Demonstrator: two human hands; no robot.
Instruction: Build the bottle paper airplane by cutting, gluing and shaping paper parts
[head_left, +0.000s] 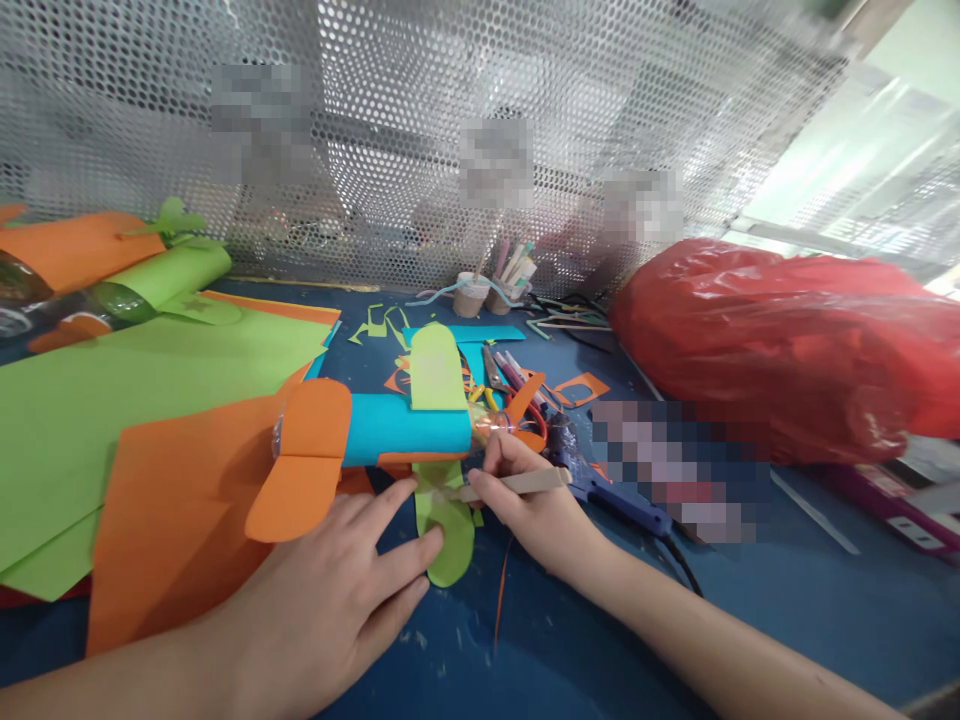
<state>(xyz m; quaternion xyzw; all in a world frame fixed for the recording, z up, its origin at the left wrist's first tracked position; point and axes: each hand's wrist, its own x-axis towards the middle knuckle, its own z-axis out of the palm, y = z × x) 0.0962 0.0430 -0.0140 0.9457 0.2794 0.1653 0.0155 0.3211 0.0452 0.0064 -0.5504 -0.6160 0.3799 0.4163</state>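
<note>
A toy plane made from a plastic bottle wrapped in blue sheet (401, 425) lies on the table, with orange tail pieces (304, 430) on the left and an orange propeller (529, 398) at the bottle's neck. One light green wing (437, 370) extends away from me, the other green wing (452, 550) toward me. My left hand (341, 570) is spread, its fingertips resting on the near wing. In my right hand (521, 500) is a beige marker (534, 481), its tip at that wing near the body. The exact contact is partly hidden.
Green sheets (150, 370) and an orange sheet (187, 510) lie left, below other bottle planes (150, 275). Scissors (491, 370), a blue glue gun (626, 505) and orange scraps (581, 388) lie beyond my right hand. Pen cups (471, 297) stand behind; a red plastic bag (772, 340) sits right.
</note>
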